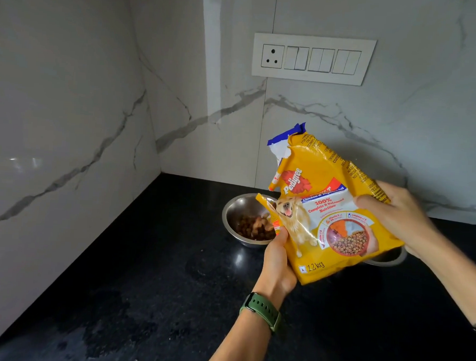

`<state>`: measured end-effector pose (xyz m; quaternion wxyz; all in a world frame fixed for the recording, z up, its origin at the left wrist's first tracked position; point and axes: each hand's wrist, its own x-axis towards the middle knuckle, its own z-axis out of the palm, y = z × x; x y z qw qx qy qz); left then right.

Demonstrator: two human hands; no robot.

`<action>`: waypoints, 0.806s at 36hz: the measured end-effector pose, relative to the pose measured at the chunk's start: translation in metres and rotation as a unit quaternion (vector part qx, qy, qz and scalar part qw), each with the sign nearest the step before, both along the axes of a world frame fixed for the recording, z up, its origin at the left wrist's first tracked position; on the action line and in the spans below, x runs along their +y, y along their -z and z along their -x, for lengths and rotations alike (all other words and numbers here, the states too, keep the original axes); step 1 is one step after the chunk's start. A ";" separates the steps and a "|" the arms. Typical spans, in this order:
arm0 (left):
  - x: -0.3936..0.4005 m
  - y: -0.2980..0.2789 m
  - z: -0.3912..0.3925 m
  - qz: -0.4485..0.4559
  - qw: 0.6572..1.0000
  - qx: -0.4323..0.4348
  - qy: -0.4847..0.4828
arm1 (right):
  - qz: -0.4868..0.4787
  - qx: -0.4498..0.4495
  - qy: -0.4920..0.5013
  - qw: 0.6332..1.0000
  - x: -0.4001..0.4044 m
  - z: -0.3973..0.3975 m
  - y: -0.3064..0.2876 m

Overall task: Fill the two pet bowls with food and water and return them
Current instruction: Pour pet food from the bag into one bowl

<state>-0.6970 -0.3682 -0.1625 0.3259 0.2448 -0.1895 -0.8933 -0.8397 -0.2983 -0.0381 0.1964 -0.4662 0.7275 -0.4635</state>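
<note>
- Currently, the yellow dog food bag [320, 212] is held in the air over the black counter [143, 272], tilted, with its torn top end [286, 140] pointing up toward the wall and one lower corner dipping over the bowl with food.
- Left hand [278, 261]: placed under the bag's lower left edge, fingers curled round the bag and gripping it. A green watch strap [263, 310] sits on this wrist.
- Right hand [397, 213]: placed on the bag's right side, thumb across the printed front, remaining fingers behind the bag; it grips the bag firmly.
- Bowl with food [240, 216]: a steel bowl standing on the counter just left of and behind the bag. Brown kibble [252, 226] lies in its bottom. The bag covers the bowl's right part.
- Second bowl [392, 259]: only a strip of steel rim shows below the bag's right lower corner, on the counter. Its contents are hidden by the bag and cannot be determined.
- Counter: dark and glossy, with wet patches [107, 333] well to the left of and nearer than the bag.
- Wall [69, 116]: white marble-patterned panels form a corner to the left of the bag.
- Switch plate [312, 58]: fixed to the wall above the bag, with one socket at its left end and rocker switches beside it.
</note>
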 end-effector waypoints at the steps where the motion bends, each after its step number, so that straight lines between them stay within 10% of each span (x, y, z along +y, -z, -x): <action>1: 0.000 0.001 0.000 0.001 1.000 -0.005 -0.001 | 0.003 -0.001 -0.002 1.000 0.001 -0.001 0.000; 29: -0.003 -0.006 -0.002 0.007 0.999 -0.030 -0.014 | 0.024 -0.003 -0.010 1.000 -0.001 -0.004 0.001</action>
